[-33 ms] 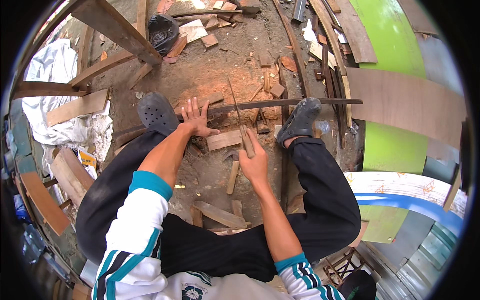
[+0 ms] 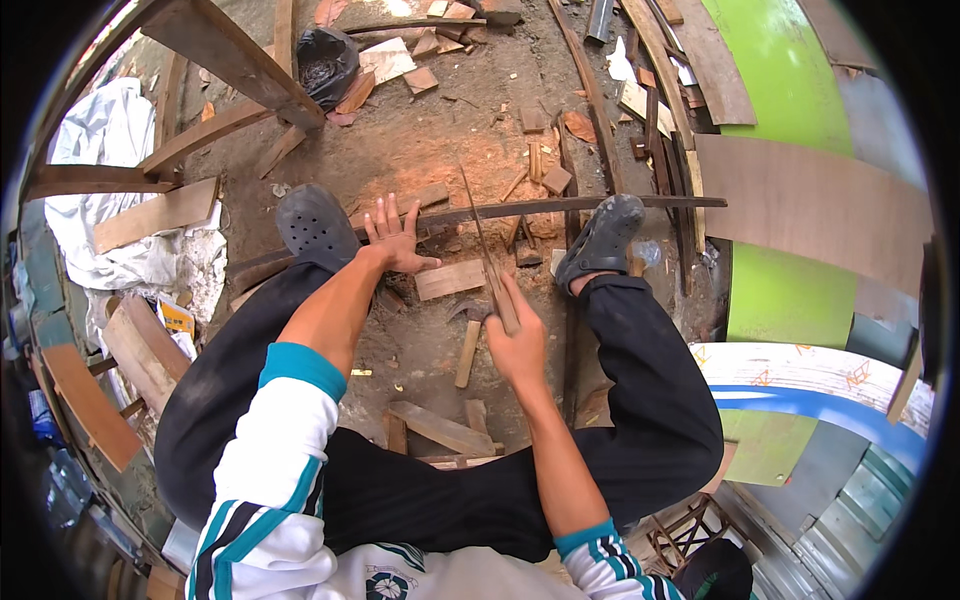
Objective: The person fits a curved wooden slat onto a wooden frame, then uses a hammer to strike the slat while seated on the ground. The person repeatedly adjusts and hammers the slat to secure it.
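Observation:
My right hand (image 2: 518,340) is wrapped round the wooden handle of a handsaw (image 2: 503,300). The saw's thin blade points away from me and crosses a long dark wooden strip (image 2: 640,202). With fingers spread, my left hand (image 2: 394,238) presses down on that strip, left of the blade. The strip lies crosswise between my two shoes, its left part partly hidden by my hand and leg. A short light wood block (image 2: 450,280) lies just on my side of the strip, between my hands. Below it rests a hammer (image 2: 467,355) with a wooden handle.
Wood offcuts (image 2: 440,428) lie on the ground near my lap. At the far left stands a wooden frame (image 2: 235,60) beside a black plastic bag (image 2: 326,68) and white cloth (image 2: 100,130). Green panels and brown boards (image 2: 810,215) lie along the right.
My right hand has drawn the saw slightly toward me and a little to the right. My left hand stays in place on the strip.

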Available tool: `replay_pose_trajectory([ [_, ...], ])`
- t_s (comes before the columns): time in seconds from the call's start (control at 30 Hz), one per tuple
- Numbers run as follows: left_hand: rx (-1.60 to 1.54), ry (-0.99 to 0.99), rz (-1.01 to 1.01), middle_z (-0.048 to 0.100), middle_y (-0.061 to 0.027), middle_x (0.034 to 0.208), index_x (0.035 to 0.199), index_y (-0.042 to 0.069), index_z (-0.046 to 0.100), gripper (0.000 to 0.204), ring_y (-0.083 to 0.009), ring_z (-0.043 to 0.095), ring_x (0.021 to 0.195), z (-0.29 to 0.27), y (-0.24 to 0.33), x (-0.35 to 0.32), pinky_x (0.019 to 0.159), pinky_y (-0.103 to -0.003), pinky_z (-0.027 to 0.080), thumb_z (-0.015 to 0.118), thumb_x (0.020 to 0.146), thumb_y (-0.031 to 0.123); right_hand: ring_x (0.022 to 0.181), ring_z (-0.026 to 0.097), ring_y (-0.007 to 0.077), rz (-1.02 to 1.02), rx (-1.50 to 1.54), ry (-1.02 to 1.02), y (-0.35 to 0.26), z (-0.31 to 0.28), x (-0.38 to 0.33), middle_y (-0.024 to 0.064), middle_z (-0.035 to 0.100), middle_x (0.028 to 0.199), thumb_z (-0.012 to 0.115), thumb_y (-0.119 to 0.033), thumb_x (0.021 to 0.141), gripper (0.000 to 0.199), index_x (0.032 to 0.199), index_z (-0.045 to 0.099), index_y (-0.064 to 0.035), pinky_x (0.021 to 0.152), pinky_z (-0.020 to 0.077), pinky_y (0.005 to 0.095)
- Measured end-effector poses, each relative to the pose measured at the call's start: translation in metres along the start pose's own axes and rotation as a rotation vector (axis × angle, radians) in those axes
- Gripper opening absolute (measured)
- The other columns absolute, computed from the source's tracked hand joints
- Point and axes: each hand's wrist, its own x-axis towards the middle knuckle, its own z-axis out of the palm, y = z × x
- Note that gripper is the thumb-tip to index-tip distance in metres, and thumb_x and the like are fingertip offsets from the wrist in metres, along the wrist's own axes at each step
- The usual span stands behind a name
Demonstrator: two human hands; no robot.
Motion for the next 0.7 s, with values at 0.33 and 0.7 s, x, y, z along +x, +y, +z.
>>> replay_pose_trajectory([
  [0.33, 0.003, -0.026, 0.003, -0.03, -0.0289, 0.16, 0.161, 0.018, -0.016, 0.136, -0.0469, -0.033, 0.145, -0.014, 0.009, 0.002, 0.114, -0.065, -0.014, 0.067, 0.073, 0.08, 0.103, 0.069, 0.024, 0.094, 0.072, 0.017, 0.012, 0.007, 0.029, 0.0218, 0.069, 0.122, 0.053, -0.001, 0.083, 0.061, 0.144, 0.053, -0.0032, 0.087, 0.0508, 0.0309],
  [0.7, 0.035, -0.02, -0.018, -0.032, -0.0286, 0.159, 0.16, 0.018, -0.018, 0.139, -0.0466, -0.034, 0.145, -0.019, 0.018, 0.003, 0.115, -0.065, -0.012, 0.066, 0.071, 0.083, 0.111, 0.069, 0.026, 0.108, 0.054, 0.016, 0.009, 0.001, 0.029, 0.0252, 0.067, 0.126, 0.053, -0.002, 0.083, 0.062, 0.145, 0.051, -0.0013, 0.087, 0.0525, 0.0331],
])
